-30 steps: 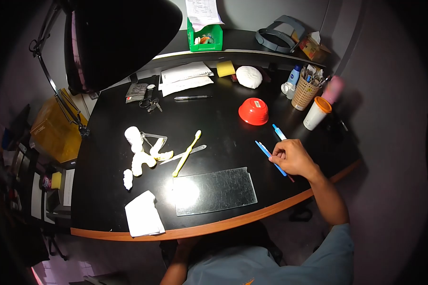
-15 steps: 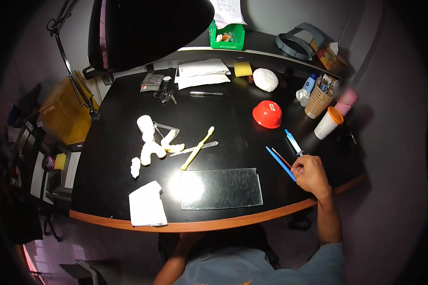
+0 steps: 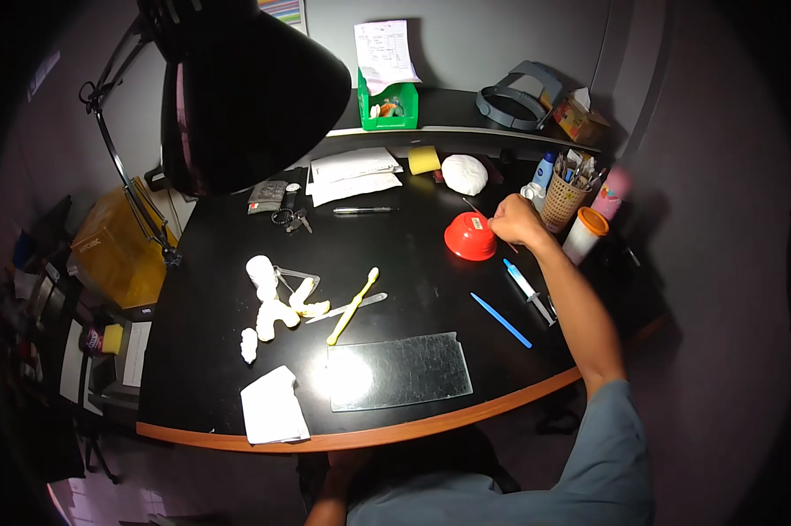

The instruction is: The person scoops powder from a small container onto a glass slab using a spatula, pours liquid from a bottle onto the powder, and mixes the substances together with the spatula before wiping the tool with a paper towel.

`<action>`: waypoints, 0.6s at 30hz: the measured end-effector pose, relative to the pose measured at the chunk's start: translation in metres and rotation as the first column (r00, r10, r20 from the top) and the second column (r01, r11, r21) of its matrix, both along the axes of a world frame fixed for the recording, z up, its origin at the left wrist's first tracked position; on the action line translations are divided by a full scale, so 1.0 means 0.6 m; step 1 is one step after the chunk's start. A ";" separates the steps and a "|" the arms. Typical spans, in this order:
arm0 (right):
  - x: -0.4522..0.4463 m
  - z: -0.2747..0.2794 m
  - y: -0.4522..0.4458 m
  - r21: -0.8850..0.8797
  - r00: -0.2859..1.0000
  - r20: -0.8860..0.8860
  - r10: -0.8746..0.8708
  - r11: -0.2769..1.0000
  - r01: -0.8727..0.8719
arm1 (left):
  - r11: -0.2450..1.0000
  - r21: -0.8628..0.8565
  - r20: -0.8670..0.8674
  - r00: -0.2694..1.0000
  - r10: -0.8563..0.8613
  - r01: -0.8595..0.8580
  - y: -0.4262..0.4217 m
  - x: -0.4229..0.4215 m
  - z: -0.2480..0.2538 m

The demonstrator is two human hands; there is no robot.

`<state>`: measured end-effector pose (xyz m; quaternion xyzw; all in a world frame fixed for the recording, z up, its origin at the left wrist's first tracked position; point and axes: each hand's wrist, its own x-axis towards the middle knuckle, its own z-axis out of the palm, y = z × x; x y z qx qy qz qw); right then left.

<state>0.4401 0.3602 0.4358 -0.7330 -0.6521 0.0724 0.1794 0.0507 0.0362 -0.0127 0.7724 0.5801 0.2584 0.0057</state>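
The right hand [image 3: 516,221] is closed in a narrow grip and holds a thin dark stick [image 3: 471,204] — one end comes out beyond the fingers, the other end on the near side of them. Just to the left of this hand is the red bowl [image 3: 467,241]; if the fingers touch it, I cannot tell. To the right of the hand stand a woven cup [image 3: 560,209] full of tools and a white cup with orange lid [image 3: 594,221]. Nearer to the person than this hand, beside the forearm, lie a syringe [image 3: 525,282] and a blue stick [image 3: 501,321], apart from each other.

The left hand [image 3: 350,458] is low, below the table edge and in shadow — whether it is wide, narrow or holding something, I cannot tell. Beyond it lies a glass plate [image 3: 422,386], and farther away a yellow toothbrush [image 3: 354,307] near some pale dental models [image 3: 277,313].
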 end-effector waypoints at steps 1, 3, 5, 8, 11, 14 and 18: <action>-0.001 -0.003 0.018 -0.007 0.999 0.035 -0.011 1.000 0.011 | 1.000 0.017 -0.020 1.000 0.002 -0.002 0.001 0.003 0.008; -0.002 -0.009 0.038 -0.010 0.999 0.044 -0.012 1.000 0.012 | 0.999 0.045 -0.059 0.998 0.006 -0.004 -0.006 0.011 0.024; -0.005 -0.014 0.045 0.007 0.998 0.062 -0.025 1.000 0.025 | 0.999 0.036 -0.056 0.998 0.012 -0.010 -0.006 0.008 0.020; -0.012 -0.019 0.034 0.044 0.995 0.091 -0.052 0.998 0.048 | 0.969 0.247 -0.084 0.996 0.031 -0.010 0.001 0.006 -0.022; -0.017 -0.013 0.024 0.010 0.994 0.102 -0.039 0.999 0.038 | 0.997 -0.068 -0.031 0.999 0.028 -0.030 -0.011 0.012 -0.004; -0.021 0.004 0.007 -0.060 0.992 0.125 -0.029 0.998 0.037 | 0.999 -0.052 -0.045 0.999 0.001 -0.003 -0.012 0.018 -0.010; -0.021 0.013 -0.037 0.016 1.000 0.026 -0.006 1.000 0.006 | 0.998 -0.055 -0.132 0.991 -0.008 0.001 -0.031 0.001 -0.016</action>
